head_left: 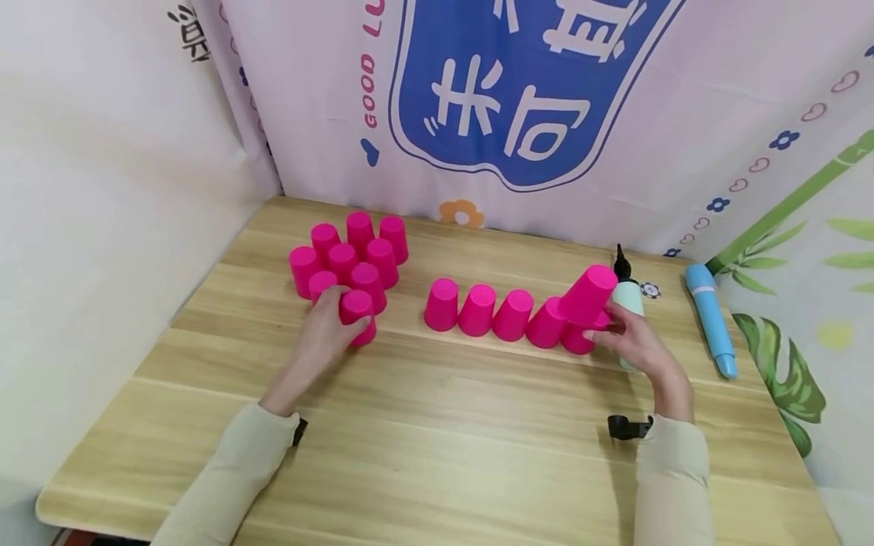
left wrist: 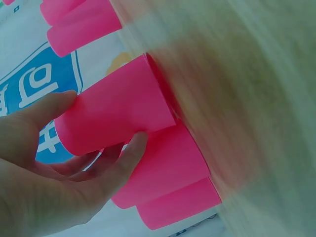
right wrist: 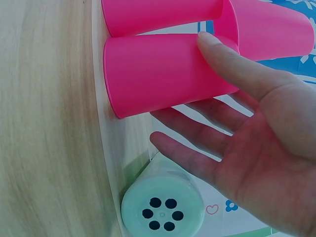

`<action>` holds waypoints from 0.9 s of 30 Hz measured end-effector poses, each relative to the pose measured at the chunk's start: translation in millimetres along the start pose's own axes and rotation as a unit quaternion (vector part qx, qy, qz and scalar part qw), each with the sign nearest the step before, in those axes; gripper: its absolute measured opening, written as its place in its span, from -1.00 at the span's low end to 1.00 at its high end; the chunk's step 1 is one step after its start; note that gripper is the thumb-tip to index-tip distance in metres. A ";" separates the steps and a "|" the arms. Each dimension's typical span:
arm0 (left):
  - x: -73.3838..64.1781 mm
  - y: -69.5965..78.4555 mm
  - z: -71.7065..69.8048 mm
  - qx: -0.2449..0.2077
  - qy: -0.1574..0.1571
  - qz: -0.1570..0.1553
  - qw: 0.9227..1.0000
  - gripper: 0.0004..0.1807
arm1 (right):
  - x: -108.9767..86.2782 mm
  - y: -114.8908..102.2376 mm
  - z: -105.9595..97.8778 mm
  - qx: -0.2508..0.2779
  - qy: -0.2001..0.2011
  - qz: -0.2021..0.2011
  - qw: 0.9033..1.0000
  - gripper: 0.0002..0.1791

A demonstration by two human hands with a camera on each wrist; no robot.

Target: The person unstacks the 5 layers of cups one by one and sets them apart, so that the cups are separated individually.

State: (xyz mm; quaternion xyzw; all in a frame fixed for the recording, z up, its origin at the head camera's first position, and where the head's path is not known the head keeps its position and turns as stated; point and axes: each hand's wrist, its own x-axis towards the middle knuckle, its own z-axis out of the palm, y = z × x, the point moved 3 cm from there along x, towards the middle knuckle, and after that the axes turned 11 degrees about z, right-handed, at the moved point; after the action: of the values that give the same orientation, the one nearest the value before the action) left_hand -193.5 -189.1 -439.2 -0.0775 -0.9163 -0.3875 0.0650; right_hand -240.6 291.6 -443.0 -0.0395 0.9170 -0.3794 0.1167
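Observation:
In the head view, my left hand (head_left: 328, 322) grips an upside-down pink cup (head_left: 357, 315) at the near edge of a cluster of pink cups (head_left: 343, 259). The left wrist view shows the thumb and fingers on opposite sides of this cup (left wrist: 116, 108). To the right stands a row of upside-down pink cups (head_left: 478, 309). One upper cup (head_left: 590, 292) rests across the last two. My right hand (head_left: 631, 337) holds the row's end cup (right wrist: 168, 74) beneath it, thumb on the near side, other fingers partly hidden behind; the lower fingers spread away.
A pale green bottle (head_left: 630, 297) with a black nozzle stands just behind my right hand; its holed base (right wrist: 163, 212) shows in the right wrist view. Farther right lies a blue tube-shaped object (head_left: 712, 320). A printed cloth (head_left: 328, 152) hangs behind the wooden table (head_left: 437, 440).

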 end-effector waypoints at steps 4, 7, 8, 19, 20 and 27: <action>-2.3 -1.0 1.2 0.003 0.003 0.011 1.000 -0.35 | 1.4 1.1 0.1 0.003 0.002 -0.008 1.000 -0.28; -8.9 10.4 -0.7 0.052 0.015 0.068 0.996 -0.30 | 2.2 0.8 -0.6 0.005 -0.002 0.000 1.000 -0.27; -11.9 18.5 -2.1 0.071 0.027 0.095 0.993 -0.28 | 2.6 1.0 -0.8 0.004 -0.004 0.002 1.000 -0.26; 40.6 173.7 54.0 -0.088 -0.043 0.290 0.952 -0.28 | 1.3 -1.8 -9.3 0.003 0.002 0.007 1.000 -0.26; 50.6 184.5 69.3 -0.117 -0.071 0.281 0.950 -0.25 | 0.7 -1.6 -8.6 0.004 0.002 0.008 1.000 -0.26; 93.1 228.4 154.5 -0.137 -0.143 0.225 0.954 -0.09 | 0.0 -0.3 -2.9 0.003 -0.005 0.005 1.000 -0.28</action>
State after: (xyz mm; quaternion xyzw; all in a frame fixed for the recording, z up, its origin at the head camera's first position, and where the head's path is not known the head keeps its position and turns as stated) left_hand -249.8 87.7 -369.4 -0.3442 -0.8132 -0.4691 0.0080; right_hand -241.3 293.4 -440.8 -0.0366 0.9155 -0.3812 0.1235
